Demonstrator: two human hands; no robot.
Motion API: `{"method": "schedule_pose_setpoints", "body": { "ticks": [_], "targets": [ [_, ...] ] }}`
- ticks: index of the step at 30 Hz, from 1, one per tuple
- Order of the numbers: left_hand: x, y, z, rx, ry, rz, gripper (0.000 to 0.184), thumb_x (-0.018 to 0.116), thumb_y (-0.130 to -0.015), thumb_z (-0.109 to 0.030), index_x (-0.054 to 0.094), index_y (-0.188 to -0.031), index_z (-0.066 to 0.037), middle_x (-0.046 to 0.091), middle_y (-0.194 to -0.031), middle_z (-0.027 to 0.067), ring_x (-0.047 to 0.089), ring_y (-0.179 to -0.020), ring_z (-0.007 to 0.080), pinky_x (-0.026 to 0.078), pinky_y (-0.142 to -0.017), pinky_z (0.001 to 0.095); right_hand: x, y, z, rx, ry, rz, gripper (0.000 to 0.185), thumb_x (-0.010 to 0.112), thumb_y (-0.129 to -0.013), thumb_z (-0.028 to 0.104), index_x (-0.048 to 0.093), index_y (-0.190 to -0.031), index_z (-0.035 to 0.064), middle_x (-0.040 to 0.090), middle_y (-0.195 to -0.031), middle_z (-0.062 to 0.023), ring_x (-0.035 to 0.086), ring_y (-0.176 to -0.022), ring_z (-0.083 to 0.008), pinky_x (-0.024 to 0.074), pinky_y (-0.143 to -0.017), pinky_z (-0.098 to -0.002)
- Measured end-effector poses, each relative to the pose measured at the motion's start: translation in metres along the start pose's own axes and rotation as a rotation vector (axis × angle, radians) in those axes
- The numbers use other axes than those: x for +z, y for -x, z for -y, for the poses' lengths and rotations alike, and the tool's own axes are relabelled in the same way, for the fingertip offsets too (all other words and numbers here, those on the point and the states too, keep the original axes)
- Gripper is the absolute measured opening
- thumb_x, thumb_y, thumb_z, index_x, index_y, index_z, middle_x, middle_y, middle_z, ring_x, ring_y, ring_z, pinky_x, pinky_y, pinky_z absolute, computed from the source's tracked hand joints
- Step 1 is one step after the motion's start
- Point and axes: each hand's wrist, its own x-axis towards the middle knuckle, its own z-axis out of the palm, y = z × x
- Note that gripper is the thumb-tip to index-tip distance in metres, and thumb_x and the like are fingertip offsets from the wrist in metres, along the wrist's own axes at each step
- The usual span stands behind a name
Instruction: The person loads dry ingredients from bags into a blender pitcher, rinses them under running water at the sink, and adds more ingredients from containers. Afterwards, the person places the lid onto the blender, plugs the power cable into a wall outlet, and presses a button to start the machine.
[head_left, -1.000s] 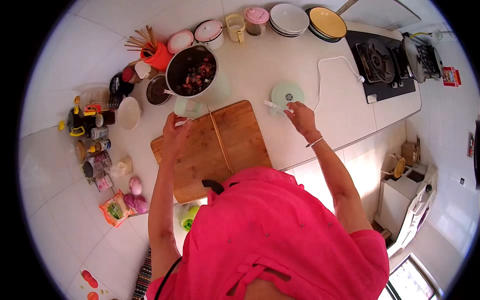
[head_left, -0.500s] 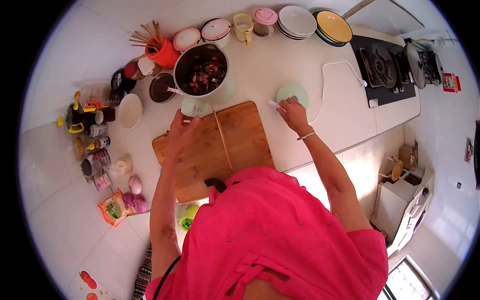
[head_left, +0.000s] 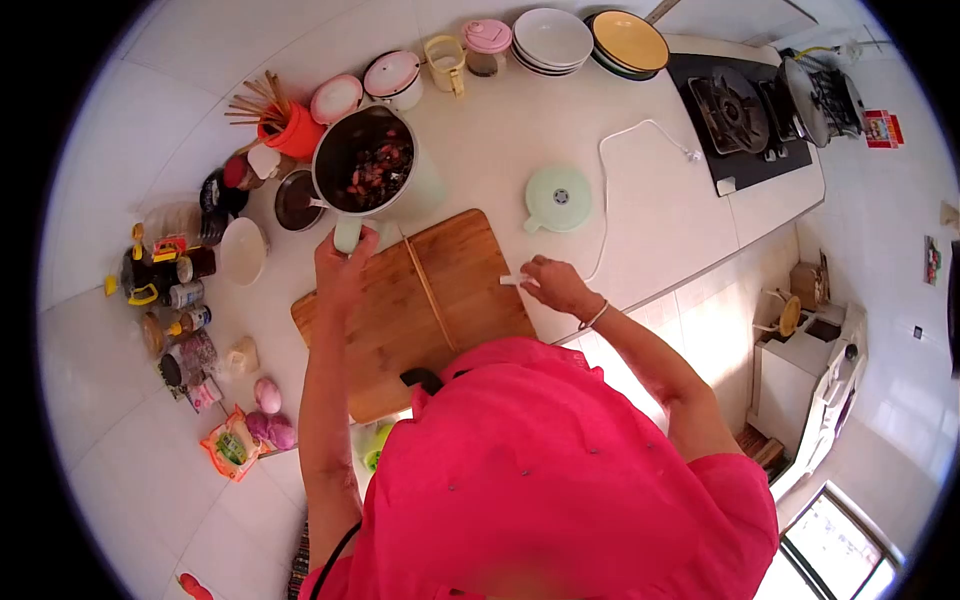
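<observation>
A light green electric pot (head_left: 425,185) with dark liquid and reddish pieces inside stands behind the wooden cutting board (head_left: 385,340). My left hand (head_left: 343,268) is closed around the pot's handle (head_left: 348,233). Over the board's right edge, my right hand (head_left: 558,286) pinches a small flat white piece (head_left: 512,280), whose kind I cannot make out. The round green power base (head_left: 560,200), with a metal connector in its middle, rests on the counter beyond my right hand. A pair of chopsticks (head_left: 428,290) lies across the board.
A small dark bowl (head_left: 297,200) with a spoon and a white bowl (head_left: 243,250) stand left of the pot. Stacked plates (head_left: 553,38) line the back. The white cord (head_left: 603,170) curves towards the gas stove (head_left: 733,108). Jars, bottles and onions (head_left: 270,430) are at the left.
My right hand has drawn away from the power base towards the board, carrying the white piece. My left hand has closed more firmly round the pot handle. The view has shifted slightly.
</observation>
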Motion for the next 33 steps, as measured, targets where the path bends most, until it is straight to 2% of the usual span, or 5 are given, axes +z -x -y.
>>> {"method": "schedule_pose_setpoints", "body": {
  "ticks": [8, 11, 15, 27, 33],
  "targets": [
    [-0.001, 0.0, 0.006, -0.028, 0.06, -0.008, 0.023, 0.073, -0.082, -0.019, 0.062, -0.098, -0.005, 0.06, -0.09, -0.0035, 0.052, -0.083, 0.006, 0.043, -0.074, 0.0234, -0.033, -0.044, -0.084, 0.405, 0.25, -0.803, 0.044, 0.067, -0.086, 0.028, 0.055, -0.116, -0.0024, 0.062, -0.104, -0.0186, 0.059, -0.1, -0.0349, 0.048, -0.086, -0.0428],
    [-0.001, 0.002, 0.003, -0.058, 0.101, -0.009, 0.029, 0.074, -0.082, -0.017, 0.06, -0.105, -0.005, 0.06, -0.097, -0.0032, 0.054, -0.087, 0.0067, 0.044, -0.078, 0.0241, -0.022, -0.062, -0.143, 0.687, -0.145, -0.481, 0.042, 0.067, -0.086, 0.03, 0.06, -0.112, -0.0029, 0.066, -0.097, -0.0162, 0.063, -0.086, -0.0336, 0.0534, -0.077, -0.0411],
    [-0.011, 0.007, 0.008, 0.007, 0.129, 0.037, 0.04, 0.074, -0.081, -0.014, 0.056, -0.116, -0.004, 0.06, -0.107, -0.001, 0.056, -0.097, 0.01, 0.045, -0.085, 0.026, -0.022, -0.063, -0.141, 0.803, -0.7, -0.397, 0.035, 0.073, -0.083, 0.025, 0.066, -0.105, -0.0006, 0.067, -0.081, -0.0052, 0.061, -0.074, -0.0124, 0.0553, -0.061, -0.0274],
    [-0.024, 0.019, -0.01, 0.079, -0.024, 0.121, 0.053, 0.071, -0.082, -0.012, 0.048, -0.129, -0.001, 0.055, -0.123, 0.0056, 0.053, -0.114, 0.0176, 0.042, -0.099, 0.0324, -0.175, -0.067, 0.006, 0.293, -0.988, -0.568, 0.015, 0.07, -0.086, 0.015, 0.064, -0.092, 0.0031, 0.061, -0.081, 0.0004, 0.056, -0.071, -0.0045, 0.0498, -0.063, -0.0215],
    [-0.029, 0.016, -0.02, 0.182, 0.149, 0.022, 0.04, 0.047, -0.099, -0.032, 0.054, -0.124, -0.001, 0.059, -0.12, 0.0076, 0.053, -0.114, 0.0169, 0.036, -0.105, 0.035, -0.199, -0.12, 0.138, 0.116, -1.054, -0.347, 0.025, 0.073, -0.084, 0.018, 0.064, -0.097, -0.0016, 0.062, -0.085, -0.0031, 0.058, -0.071, -0.0087, 0.0509, -0.062, -0.0231]
  ]
}}
